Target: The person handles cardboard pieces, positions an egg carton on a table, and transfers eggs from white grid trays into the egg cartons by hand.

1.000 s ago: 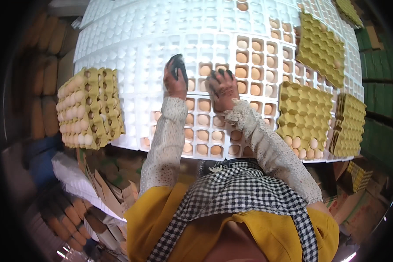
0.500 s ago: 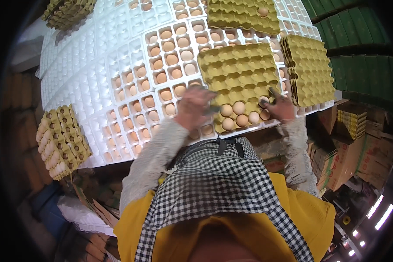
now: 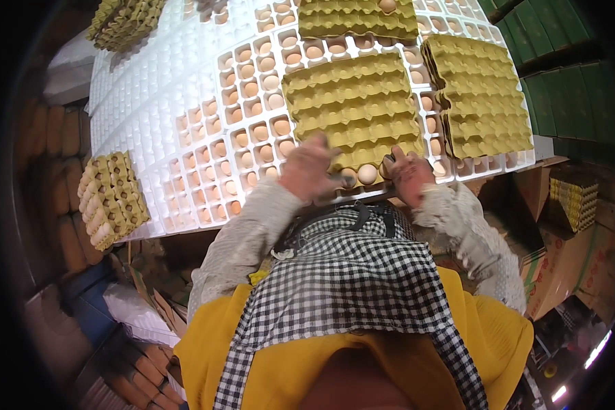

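White trays (image 3: 140, 116): we see them spread wide, many middle cells holding eggs (image 3: 251, 89), most cells at the left bare; filled only in part, we judge
Yellow tray (image 3: 352, 102): it lies atop them before us, far rows bare, at least 2 eggs left in its near row
Left hand (image 3: 309, 169): blurred at its near left corner; we cannot tell whether it grips
Right hand (image 3: 408, 176): fingers bent at the near right corner; grip unclear to us
Pale egg (image 3: 367, 174): uncovered in the near row, between our 2 hands
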Demonstrator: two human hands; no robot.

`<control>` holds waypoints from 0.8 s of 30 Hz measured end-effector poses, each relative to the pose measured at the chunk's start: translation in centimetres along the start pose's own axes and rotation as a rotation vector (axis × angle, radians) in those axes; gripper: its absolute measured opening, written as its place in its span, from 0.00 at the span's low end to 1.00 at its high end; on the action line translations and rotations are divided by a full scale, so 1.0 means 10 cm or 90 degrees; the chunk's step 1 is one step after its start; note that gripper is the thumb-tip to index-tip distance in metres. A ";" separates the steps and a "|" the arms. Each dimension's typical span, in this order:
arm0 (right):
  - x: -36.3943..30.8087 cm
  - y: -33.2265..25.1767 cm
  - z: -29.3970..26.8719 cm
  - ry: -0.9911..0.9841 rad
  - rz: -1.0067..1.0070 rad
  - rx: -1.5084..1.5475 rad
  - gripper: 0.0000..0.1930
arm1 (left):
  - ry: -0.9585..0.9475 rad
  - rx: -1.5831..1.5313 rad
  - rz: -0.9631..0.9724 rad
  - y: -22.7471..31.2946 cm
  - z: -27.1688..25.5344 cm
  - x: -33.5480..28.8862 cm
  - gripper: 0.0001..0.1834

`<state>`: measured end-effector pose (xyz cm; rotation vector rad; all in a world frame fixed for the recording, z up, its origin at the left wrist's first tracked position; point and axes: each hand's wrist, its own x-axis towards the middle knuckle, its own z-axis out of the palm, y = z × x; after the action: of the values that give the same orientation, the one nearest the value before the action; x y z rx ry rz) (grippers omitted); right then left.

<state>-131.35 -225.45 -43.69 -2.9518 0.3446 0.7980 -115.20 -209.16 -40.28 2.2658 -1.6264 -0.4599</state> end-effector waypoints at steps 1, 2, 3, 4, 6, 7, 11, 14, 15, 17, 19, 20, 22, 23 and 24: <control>0.04 0.02 -0.05 0.005 -0.005 -0.002 0.25 | -0.151 0.036 -0.084 0.00 0.34 0.06 0.23; 0.09 0.06 -0.12 -0.041 -0.001 0.034 0.24 | -0.301 0.070 -0.179 -0.09 0.68 0.07 0.24; 0.08 0.12 -0.20 -0.092 0.016 0.072 0.23 | -0.299 0.071 -0.182 -0.07 0.75 0.10 0.24; -0.04 0.22 -0.39 0.018 -0.006 0.234 0.20 | -0.322 0.011 -0.191 -0.08 0.78 0.05 0.23; -0.09 0.58 -0.09 0.101 -0.051 0.910 0.25 | -0.336 -0.051 -0.202 -0.11 0.59 0.02 0.22; -0.17 0.61 -0.17 0.109 -0.075 1.118 0.29 | -0.273 -0.190 -0.158 -0.15 0.24 0.00 0.23; -0.11 0.47 -0.18 0.099 -0.201 0.894 0.33 | -0.042 -1.042 -0.255 -0.60 -0.07 -0.40 0.40; -0.10 -0.20 -0.43 0.159 -0.101 0.104 0.18 | 0.131 -1.112 -0.225 -0.45 -0.23 -0.37 0.34; 0.04 -0.36 -0.24 0.188 -0.089 -0.007 0.08 | 0.174 -0.896 -0.221 -0.52 -0.16 -0.36 0.31; 0.13 -0.40 -0.11 0.212 -0.105 -0.013 0.07 | 0.019 -0.250 -0.175 -0.43 -0.15 -0.24 0.27; 0.17 -0.33 -0.12 0.202 -0.116 0.037 0.07 | -0.138 0.092 -0.184 -0.32 0.10 -0.04 0.22; 0.22 -0.29 -0.13 0.182 -0.136 0.200 0.07 | -0.219 0.063 -0.259 -0.43 0.39 -0.02 0.22; 0.06 -0.30 -0.41 0.154 -0.138 0.189 0.13 | -0.082 0.139 -0.054 -0.68 0.81 -0.15 0.09; 0.08 -0.23 -0.28 0.218 -0.161 0.286 0.17 | -0.172 0.206 -0.072 -0.56 0.67 -0.11 0.10; 0.08 -0.13 -0.19 0.283 -0.176 0.382 0.21 | -0.261 0.270 -0.081 -0.42 0.39 -0.06 0.10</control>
<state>-129.50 -224.52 -42.45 -2.4848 0.1501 -0.0142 -113.51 -207.58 -45.56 2.7376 -1.9294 -0.7069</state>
